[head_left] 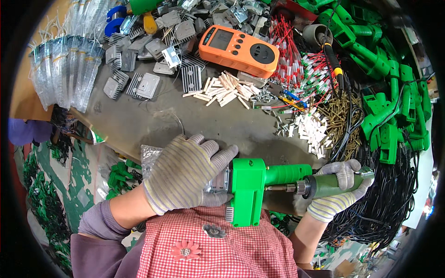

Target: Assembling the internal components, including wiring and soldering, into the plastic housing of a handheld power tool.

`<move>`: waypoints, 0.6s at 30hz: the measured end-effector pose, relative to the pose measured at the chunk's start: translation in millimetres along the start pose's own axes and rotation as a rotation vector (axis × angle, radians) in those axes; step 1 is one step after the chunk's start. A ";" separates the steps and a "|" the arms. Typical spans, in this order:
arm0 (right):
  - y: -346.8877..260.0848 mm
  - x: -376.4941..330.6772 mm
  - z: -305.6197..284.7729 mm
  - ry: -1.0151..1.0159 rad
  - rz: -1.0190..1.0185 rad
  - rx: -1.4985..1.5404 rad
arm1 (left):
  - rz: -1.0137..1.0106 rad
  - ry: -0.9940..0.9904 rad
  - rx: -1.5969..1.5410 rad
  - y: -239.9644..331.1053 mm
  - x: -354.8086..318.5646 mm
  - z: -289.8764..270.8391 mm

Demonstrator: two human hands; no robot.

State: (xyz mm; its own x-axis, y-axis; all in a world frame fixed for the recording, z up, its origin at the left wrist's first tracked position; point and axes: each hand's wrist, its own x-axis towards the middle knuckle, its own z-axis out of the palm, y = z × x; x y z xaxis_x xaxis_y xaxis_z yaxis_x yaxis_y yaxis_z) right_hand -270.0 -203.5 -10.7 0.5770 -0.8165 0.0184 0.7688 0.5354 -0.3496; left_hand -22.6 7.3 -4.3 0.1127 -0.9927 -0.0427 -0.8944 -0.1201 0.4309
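Head view: the left hand (187,173), in a striped glove, grips a green plastic housing (248,197) by its left side, at the table's (222,125) near edge. The right hand (344,178) (gloved alike) is closed around a green power screwdriver (322,186), bit toward the housing; contact cannot be told. An orange meter (238,51) lies beyond.

Green housing (249,197): smooth plastic. Gloves (185,169): matt knit cloth. Finned blocks (191,78): dull, apparently bare metal.
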 end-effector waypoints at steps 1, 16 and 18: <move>2.1 0.7 2.5 -0.030 0.008 -0.014 | 0.020 0.013 0.006 -0.3 -0.3 0.7; 26.8 -12.4 11.4 -0.061 -0.081 0.062 | 0.015 -0.042 -0.014 0.6 4.0 0.0; 27.9 -13.7 11.5 -0.052 -0.083 0.065 | 0.015 -0.041 -0.011 0.5 3.8 0.2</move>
State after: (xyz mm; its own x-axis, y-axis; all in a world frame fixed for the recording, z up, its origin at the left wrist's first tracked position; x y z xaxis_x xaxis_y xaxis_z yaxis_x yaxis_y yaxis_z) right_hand -253.3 -174.9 -9.9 0.5229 -0.8472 0.0943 0.8299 0.4807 -0.2833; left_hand -22.7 3.5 -4.4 0.0809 -0.9940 -0.0732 -0.8909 -0.1051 0.4419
